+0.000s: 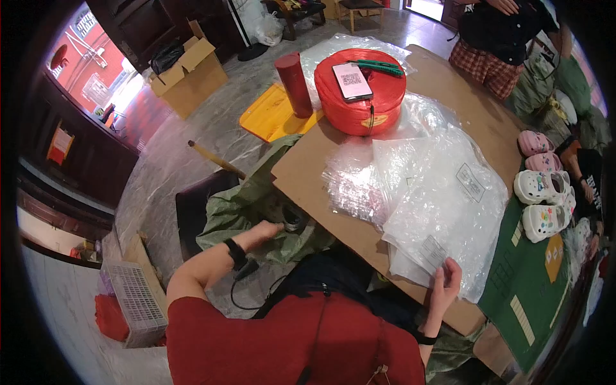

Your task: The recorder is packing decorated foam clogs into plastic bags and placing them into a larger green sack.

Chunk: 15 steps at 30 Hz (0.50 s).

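Note:
My left hand [266,231] reaches down at the left of the table into an opened green woven sack [231,215]. Its fingers close on the edge of a dark rounded thing [293,219], whose kind I cannot make out. At the table's near edge, my right hand [444,286] has its thumb and slightly bent fingers apart, against the lower edge of a clear plastic bag [449,199]. That bag lies on top of a pile of similar flat bags. Beside them is a stack of pinkish clear packaging [351,183].
A red roll of plastic twine [327,96] carries a phone [354,82] and a green-handled cutter [380,67]. A red cylinder [294,86] stands on a yellow stool [266,115]. White clogs [539,187] and pink clogs [538,143] sit at right, near a green mat [513,301]. Another person [497,38] stands beyond the table.

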Tool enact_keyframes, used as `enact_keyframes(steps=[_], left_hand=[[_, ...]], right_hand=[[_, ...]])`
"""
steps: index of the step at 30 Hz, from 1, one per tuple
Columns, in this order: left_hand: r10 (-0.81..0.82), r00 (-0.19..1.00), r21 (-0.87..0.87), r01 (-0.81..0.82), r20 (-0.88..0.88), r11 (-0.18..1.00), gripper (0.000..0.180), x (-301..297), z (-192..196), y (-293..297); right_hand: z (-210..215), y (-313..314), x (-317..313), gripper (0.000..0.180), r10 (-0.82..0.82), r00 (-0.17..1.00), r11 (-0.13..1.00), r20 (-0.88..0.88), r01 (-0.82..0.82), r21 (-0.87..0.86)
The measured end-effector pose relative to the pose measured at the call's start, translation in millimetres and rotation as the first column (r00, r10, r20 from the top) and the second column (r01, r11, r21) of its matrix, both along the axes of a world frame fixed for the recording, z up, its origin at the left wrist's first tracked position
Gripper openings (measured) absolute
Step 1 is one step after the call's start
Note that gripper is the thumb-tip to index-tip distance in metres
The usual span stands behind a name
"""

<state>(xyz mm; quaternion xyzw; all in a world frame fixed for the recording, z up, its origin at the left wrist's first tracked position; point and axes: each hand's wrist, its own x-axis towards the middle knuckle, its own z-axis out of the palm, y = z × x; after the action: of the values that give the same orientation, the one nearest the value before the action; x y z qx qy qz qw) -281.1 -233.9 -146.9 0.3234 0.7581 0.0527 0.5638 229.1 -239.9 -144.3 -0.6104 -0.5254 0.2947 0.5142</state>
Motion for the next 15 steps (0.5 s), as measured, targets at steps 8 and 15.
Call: enact_keyframes(steps=[8,15], left_hand=[[0.749,0.401,-0.298,-0.738,0.528,0.606,0.023,-27.7,-82.7,-144.3],[0.757,-0.039,-0.076,-0.997,0.652,0.014,0.015,-11.7,-22.0,-170.3]], right_hand=[[-7.8,-2.5,3.7,0.027,-0.022,0.999,0.999,0.033,0.021,0.028],[-9.0,-0.4,4.8,0.026,0.012,0.996,1.000,0.085,-0.013,0.015]])
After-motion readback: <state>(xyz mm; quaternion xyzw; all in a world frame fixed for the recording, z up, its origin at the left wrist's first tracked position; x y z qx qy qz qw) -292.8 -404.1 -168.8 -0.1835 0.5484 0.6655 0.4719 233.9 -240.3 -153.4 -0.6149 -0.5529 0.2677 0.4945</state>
